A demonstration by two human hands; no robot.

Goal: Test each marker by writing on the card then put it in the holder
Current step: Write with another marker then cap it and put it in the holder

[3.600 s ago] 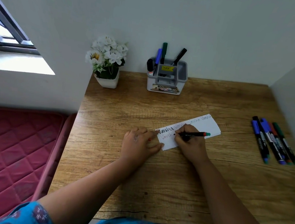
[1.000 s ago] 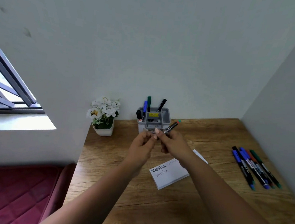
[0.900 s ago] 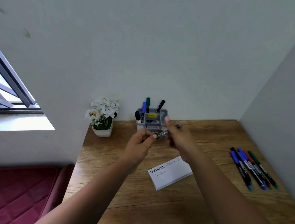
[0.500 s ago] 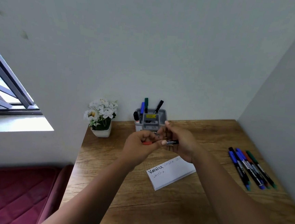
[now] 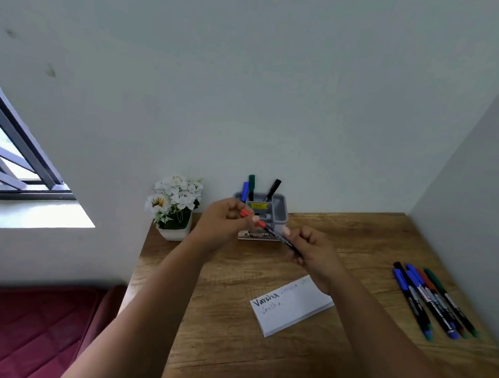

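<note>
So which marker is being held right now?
The red-capped marker, gripped by both hands above the desk; the others lie on the desk or stand in the holder.

The marker [image 5: 280,236] held up has a black body and a red cap. The holder [image 5: 276,210] is grey with a yellow label. Blue, green and black markers stand in it. The card [image 5: 298,306] is white with black writing. The table [image 5: 332,362] is brown wood with streaks. The flowers [image 5: 177,194] are white. The mat [image 5: 18,328] is dark red with a diamond pattern.
</note>
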